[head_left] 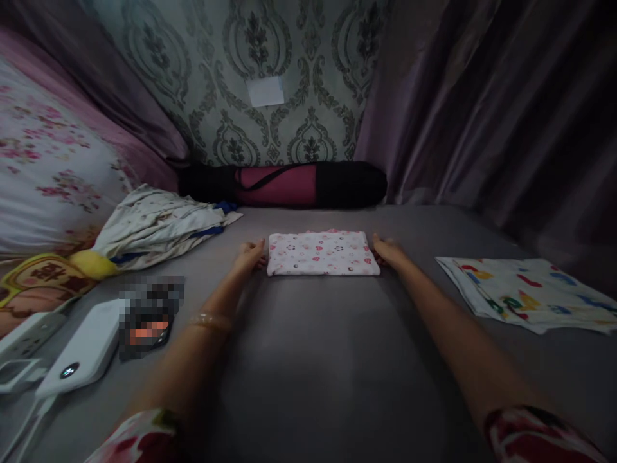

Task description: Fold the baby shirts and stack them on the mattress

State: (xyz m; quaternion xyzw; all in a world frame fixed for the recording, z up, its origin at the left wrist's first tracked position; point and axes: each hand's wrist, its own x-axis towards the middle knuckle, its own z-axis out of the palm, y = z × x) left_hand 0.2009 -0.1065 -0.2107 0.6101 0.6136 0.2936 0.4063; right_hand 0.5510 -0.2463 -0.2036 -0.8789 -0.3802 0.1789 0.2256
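Head view, folded cloth [322, 254] between left hand [250, 255] and right hand [387, 251], apart, grip unclear

A home, by its patterned wallpaper [303, 61], draped purple curtains [448, 109] and floral fabric [58, 154].

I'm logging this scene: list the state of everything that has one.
Heart cloth, folded flat
Left hand, curled beside it
Right hand, curled beside it
Colourful cloth, folded flat
Rumpled cloth, heaped
Power bank, display lit
Bag, lying down
Curtains, hanging
Paper, on wall
Pixelated item, unclear
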